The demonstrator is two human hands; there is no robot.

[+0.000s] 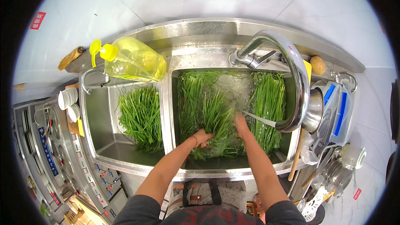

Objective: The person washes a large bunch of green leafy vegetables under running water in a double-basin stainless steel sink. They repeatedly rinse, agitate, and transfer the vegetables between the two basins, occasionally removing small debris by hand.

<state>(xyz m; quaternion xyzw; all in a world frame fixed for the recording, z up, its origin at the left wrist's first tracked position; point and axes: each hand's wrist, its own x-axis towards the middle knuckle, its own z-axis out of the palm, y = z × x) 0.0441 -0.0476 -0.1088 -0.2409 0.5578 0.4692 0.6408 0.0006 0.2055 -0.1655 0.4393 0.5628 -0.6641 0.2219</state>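
Note:
My left hand is closed around the lower end of a bunch of long green leaves, which look like garlic chives, in the right basin of a steel sink. My right hand is in the churning water to the right of that bunch, partly hidden by spray; its fingers cannot be made out. A stream from the chrome faucet lands beside it. More leaves lie in the water along the basin's left side and right side. A large pile of the same leaves rests in the left basin.
A yellow pump bottle lies across the divider's back end. The faucet arches over the right basin's right edge. Beyond it are a steel pot, clear containers with blue strips and a wooden handle. White bowls stand at the left.

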